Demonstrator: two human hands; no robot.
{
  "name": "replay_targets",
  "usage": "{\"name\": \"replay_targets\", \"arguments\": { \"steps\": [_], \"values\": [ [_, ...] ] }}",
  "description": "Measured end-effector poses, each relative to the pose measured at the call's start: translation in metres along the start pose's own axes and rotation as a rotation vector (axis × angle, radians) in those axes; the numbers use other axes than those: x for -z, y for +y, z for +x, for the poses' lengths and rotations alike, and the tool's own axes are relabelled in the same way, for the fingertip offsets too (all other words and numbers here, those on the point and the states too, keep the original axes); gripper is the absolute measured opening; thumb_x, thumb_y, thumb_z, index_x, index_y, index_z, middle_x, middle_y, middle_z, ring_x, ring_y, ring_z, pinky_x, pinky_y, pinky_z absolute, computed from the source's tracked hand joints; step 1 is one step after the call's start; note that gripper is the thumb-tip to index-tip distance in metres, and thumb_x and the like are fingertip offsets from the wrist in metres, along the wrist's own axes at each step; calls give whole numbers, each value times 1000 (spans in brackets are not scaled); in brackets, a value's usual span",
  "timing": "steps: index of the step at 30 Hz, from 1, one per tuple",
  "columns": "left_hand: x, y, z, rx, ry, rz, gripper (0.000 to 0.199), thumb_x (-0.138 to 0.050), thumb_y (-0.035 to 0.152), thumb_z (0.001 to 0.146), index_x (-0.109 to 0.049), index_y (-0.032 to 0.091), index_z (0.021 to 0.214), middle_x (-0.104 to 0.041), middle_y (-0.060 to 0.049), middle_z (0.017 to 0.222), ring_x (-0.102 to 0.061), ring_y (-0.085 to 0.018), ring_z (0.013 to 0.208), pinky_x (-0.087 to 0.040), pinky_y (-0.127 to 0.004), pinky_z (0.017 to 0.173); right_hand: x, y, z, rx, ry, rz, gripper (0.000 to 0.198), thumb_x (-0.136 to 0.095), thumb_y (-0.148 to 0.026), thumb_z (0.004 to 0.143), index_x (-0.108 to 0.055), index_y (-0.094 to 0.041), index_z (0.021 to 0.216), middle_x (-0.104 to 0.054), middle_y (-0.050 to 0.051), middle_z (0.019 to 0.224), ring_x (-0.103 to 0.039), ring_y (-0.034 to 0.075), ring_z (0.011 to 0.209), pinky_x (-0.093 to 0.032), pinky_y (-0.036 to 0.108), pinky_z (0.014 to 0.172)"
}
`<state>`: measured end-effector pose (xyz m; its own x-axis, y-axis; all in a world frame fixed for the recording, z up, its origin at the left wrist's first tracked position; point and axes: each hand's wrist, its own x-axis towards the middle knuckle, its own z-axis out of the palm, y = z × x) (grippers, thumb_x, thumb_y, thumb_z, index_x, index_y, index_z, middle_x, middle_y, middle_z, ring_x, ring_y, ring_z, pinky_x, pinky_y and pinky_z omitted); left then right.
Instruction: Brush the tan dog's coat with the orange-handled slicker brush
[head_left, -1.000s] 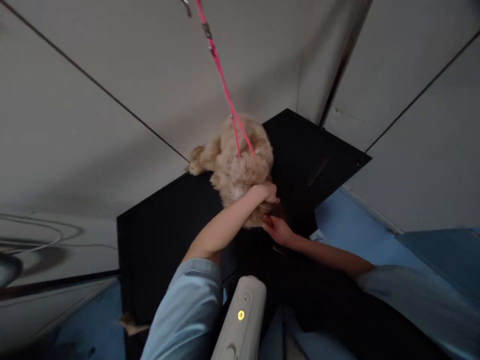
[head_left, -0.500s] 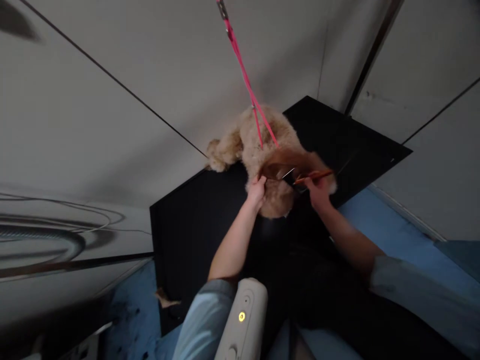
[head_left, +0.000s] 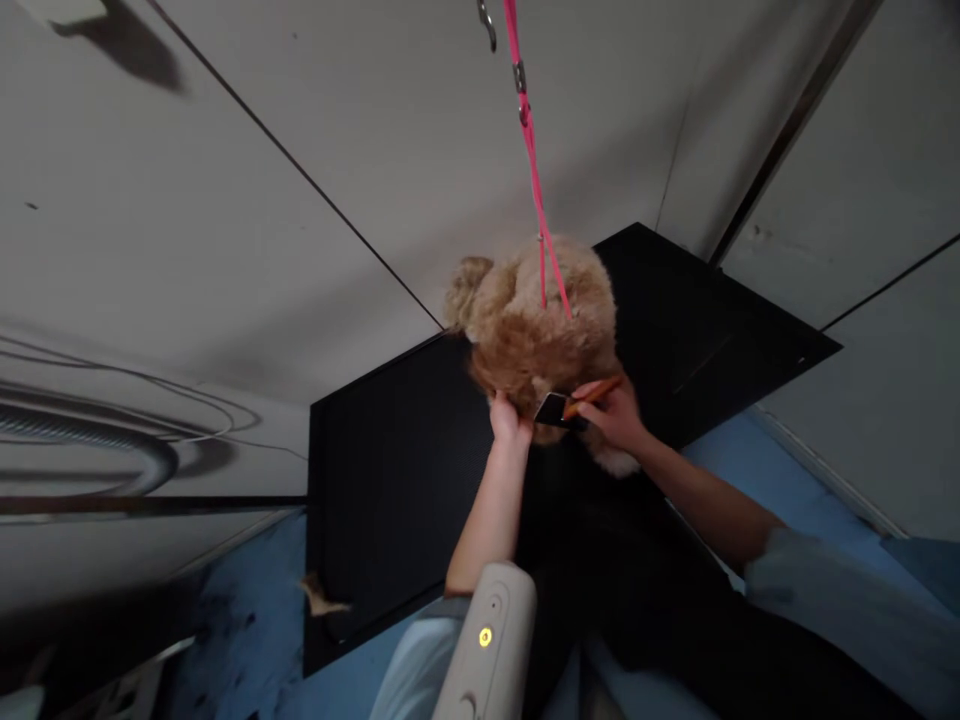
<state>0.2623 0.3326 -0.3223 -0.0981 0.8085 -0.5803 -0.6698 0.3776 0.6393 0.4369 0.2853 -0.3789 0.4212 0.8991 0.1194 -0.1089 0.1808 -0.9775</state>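
A curly, light-brown dog (head_left: 532,320) is on the black grooming table (head_left: 390,480), with a looped pink cord (head_left: 534,170) reaching down to it. My left hand (head_left: 510,420) grips the dog at its near left side; the fur partly hides the fingertips, and I cannot tell which body part it is. Closed around the orange handle of a slicker brush (head_left: 555,408) is my right hand (head_left: 616,415). The brush's flat dark head points left, against the fur and close to my left hand. A pale paw shows below my right wrist.
A pale wall rises behind the table. Metal clips (head_left: 520,90) are on the cord above the dog. A tan scrap (head_left: 322,597) lies at the table's left corner. A white device with a yellow light (head_left: 486,637) juts up in front of me. A hose (head_left: 97,435) runs at left.
My right hand has brought the brush left and down toward my left hand. The dog's head and fur have shifted, and the whole view has moved slightly.
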Motion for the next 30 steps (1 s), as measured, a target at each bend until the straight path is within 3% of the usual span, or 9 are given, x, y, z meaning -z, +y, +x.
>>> {"name": "replay_targets", "arguments": {
  "steps": [2, 5, 7, 12, 17, 22, 26, 27, 30],
  "values": [
    [2, 4, -5, 54, 3, 3, 31, -43, 22, 93, -70, 14, 105, -74, -10, 108, -69, -22, 108, -56, -35, 95, -13, 1, 7, -54, -39, 38, 30, -75, -44, 69, -59, -22, 83, -66, 1, 79, -67, 20, 76, -56, 38, 75],
    [4, 8, -9, 86, -38, -30, 33, -40, 23, 95, -70, 16, 107, -73, -9, 114, -67, -21, 113, -56, -35, 97, -21, 3, 16, 9, 205, 106, 30, -71, -45, 74, -58, -22, 90, -64, 0, 82, -65, 18, 75, -56, 37, 75],
    [5, 10, -10, 64, -69, -27, 35, -40, 26, 96, -70, 17, 110, -72, -8, 119, -65, -21, 116, -56, -35, 98, -24, 5, 10, 78, 263, 122, 27, -70, -42, 76, -58, -23, 91, -64, 1, 89, -65, 18, 81, -55, 37, 81],
    [9, 20, -11, 38, -131, 37, 35, -41, 29, 95, -71, 20, 110, -73, -7, 114, -65, -21, 117, -56, -35, 97, -21, 8, 1, -19, -85, 27, 29, -73, -44, 72, -57, -23, 82, -65, 2, 86, -64, 20, 83, -55, 38, 83],
    [14, 24, -6, 105, 10, -12, 33, -39, 16, 90, -70, 16, 100, -75, -7, 96, -68, -19, 107, -56, -34, 95, -16, 4, 12, 110, 255, 115, 30, -66, -50, 80, -54, -24, 92, -62, 1, 91, -62, 17, 86, -53, 37, 87],
    [17, 27, -1, 134, -54, -53, 34, -40, 24, 92, -70, 16, 105, -72, -9, 116, -66, -20, 114, -56, -35, 95, -27, 9, 5, -45, -70, 76, 31, -71, -48, 75, -54, -24, 84, -63, 1, 86, -64, 19, 83, -54, 38, 83],
    [17, 32, -3, 127, -104, -121, 36, -39, 28, 95, -70, 16, 109, -71, -9, 122, -64, -23, 120, -55, -40, 100, -14, 7, 31, 122, 390, 171, 32, -64, -51, 79, -48, -25, 88, -57, -1, 87, -61, 17, 85, -52, 37, 86],
    [17, 32, -4, 134, -130, -119, 37, -39, 29, 95, -70, 17, 110, -70, -9, 124, -64, -24, 121, -55, -41, 100, -12, 5, 33, 176, 424, 185, 30, -62, -51, 80, -47, -26, 88, -57, -1, 89, -61, 16, 87, -51, 36, 88],
    [17, 33, -5, 118, -147, -91, 38, -37, 29, 96, -71, 17, 109, -70, -9, 126, -63, -22, 122, -55, -38, 100, -20, 1, 20, 100, 76, 113, 28, -66, -48, 79, -51, -25, 85, -61, 1, 88, -63, 18, 85, -53, 37, 84]
  ]
}}
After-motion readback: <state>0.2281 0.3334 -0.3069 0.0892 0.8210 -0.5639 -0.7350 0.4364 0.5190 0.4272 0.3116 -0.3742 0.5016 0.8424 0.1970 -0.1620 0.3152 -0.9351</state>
